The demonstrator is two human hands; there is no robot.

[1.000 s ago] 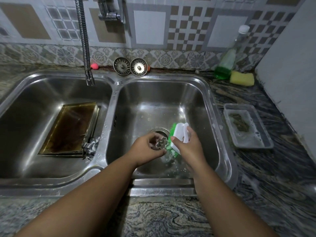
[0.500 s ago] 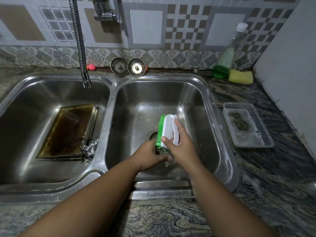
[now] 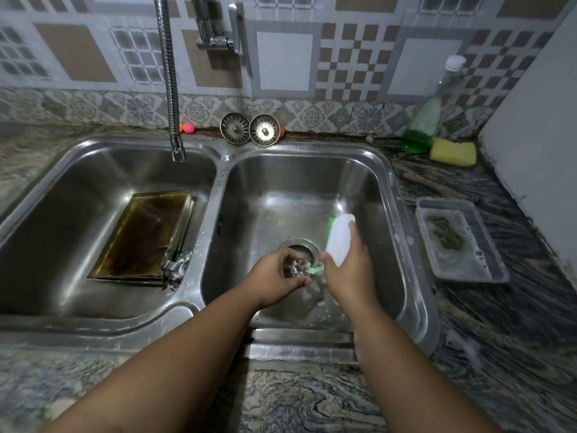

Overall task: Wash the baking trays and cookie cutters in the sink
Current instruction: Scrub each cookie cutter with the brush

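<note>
Your left hand (image 3: pixel 274 273) is curling round a metal cookie cutter (image 3: pixel 298 267), holding it over the drain (image 3: pixel 304 245) of the right basin (image 3: pixel 299 182). Your right hand (image 3: pixel 349 270) is gripping a white scrub brush (image 3: pixel 340 239), its green bristles meeting the cutter. Baking trays (image 3: pixel 143 235) are lying stacked in the left basin (image 3: pixel 78 189), with more cutters (image 3: pixel 176 268) heaped at their near corner.

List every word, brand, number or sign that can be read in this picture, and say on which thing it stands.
There is no readable text in the head view.
Bottle: no label shows.
Brush: plain white back, no brand visible.
Trays: no marking visible.
Tiles: patterns only, no letters or numbers.
</note>
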